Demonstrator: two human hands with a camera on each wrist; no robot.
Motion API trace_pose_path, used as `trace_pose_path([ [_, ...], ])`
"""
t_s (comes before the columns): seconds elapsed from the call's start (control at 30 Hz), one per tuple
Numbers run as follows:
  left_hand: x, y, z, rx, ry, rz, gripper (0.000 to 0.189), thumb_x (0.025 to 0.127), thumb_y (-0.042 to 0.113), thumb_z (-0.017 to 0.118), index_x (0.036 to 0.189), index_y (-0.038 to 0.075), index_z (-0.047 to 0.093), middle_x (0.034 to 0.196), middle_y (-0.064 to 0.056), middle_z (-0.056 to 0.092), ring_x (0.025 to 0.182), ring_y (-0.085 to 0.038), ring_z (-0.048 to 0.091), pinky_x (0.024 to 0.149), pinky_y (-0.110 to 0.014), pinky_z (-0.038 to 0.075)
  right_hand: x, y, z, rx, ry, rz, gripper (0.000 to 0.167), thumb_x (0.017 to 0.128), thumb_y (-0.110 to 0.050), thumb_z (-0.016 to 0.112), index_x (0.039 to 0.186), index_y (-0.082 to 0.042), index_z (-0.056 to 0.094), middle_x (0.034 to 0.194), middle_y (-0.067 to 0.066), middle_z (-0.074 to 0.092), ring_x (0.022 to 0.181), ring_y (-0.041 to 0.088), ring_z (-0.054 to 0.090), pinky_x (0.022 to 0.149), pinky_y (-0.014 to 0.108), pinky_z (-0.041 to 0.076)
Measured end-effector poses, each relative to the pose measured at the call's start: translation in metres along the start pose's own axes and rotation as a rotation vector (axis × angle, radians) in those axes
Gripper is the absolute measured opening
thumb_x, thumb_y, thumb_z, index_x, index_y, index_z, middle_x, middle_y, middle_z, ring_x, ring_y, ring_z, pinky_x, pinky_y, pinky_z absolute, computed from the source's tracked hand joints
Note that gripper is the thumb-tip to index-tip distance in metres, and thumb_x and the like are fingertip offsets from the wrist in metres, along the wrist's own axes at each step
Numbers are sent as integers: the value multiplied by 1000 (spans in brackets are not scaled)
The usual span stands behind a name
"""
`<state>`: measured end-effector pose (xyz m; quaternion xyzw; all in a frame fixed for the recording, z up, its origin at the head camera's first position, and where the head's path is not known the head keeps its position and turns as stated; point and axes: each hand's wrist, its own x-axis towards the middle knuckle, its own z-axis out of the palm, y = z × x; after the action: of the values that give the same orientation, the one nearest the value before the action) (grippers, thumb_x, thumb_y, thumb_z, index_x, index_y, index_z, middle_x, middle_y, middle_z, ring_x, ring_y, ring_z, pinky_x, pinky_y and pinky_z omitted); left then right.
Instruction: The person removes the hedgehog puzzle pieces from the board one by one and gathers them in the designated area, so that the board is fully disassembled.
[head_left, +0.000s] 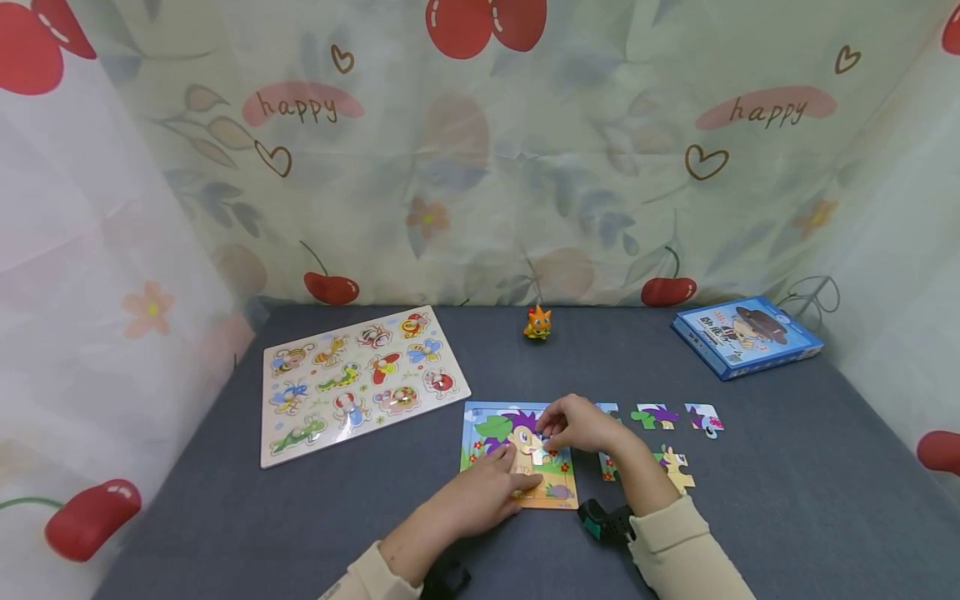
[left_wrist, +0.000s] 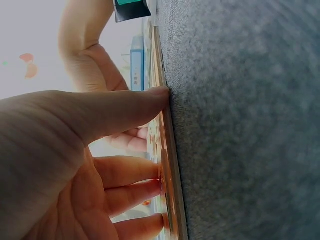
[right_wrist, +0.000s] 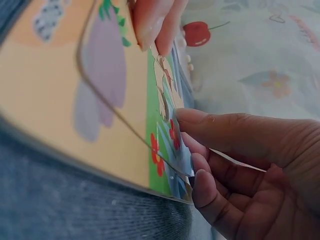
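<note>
A jigsaw puzzle board (head_left: 551,502), printed with a purple-haired cartoon figure, lies flat on the dark cloth in the head view. My left hand (head_left: 483,496) rests on its lower left part. In the left wrist view the straight fingertips (left_wrist: 135,196) press the picture, while the thumb (left_wrist: 127,110) lies at the board's edge. At the right side of the picture, my right hand (head_left: 581,427) pinches a puzzle piece (right_wrist: 172,132) between thumb and fingers. That piece sits close over the board, partly hidden by the hand.
Loose puzzle pieces (head_left: 675,471) lie right of the board, some behind the right forearm. A wooden insect board (head_left: 360,433) lies at left, a small orange figurine (head_left: 537,323) at the back, and a blue box (head_left: 750,333) at the back right.
</note>
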<state>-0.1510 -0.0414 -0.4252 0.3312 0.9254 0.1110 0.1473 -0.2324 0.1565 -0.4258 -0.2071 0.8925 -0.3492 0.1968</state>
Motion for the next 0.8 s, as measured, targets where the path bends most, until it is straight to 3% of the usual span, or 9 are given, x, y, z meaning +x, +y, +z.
trace_pose_path([
  [0.23,0,0,0,-9,-7,-1,42,90,30,60,132,31,53,147,-16,37,138,-28,33,110,-41,34,0,0,1,4,-25,-9,11,79,-5,71,89,-2,67,76,3,60,68,11,50,62,24,45],
  [0.5,1,-1,0,8,-12,9,43,90,30,60,132,32,53,147,-15,38,137,-27,34,109,-41,35,-4,1,-3,20,-43,-73,13,79,0,68,91,0,65,81,7,61,72,12,52,65,24,47],
  [0.8,1,-2,0,-8,-17,11,43,90,26,60,133,30,52,147,-17,37,138,-28,34,109,-40,34,-6,4,-9,81,-67,-40,16,79,-2,69,94,2,67,86,9,66,75,11,57,67,24,50],
])
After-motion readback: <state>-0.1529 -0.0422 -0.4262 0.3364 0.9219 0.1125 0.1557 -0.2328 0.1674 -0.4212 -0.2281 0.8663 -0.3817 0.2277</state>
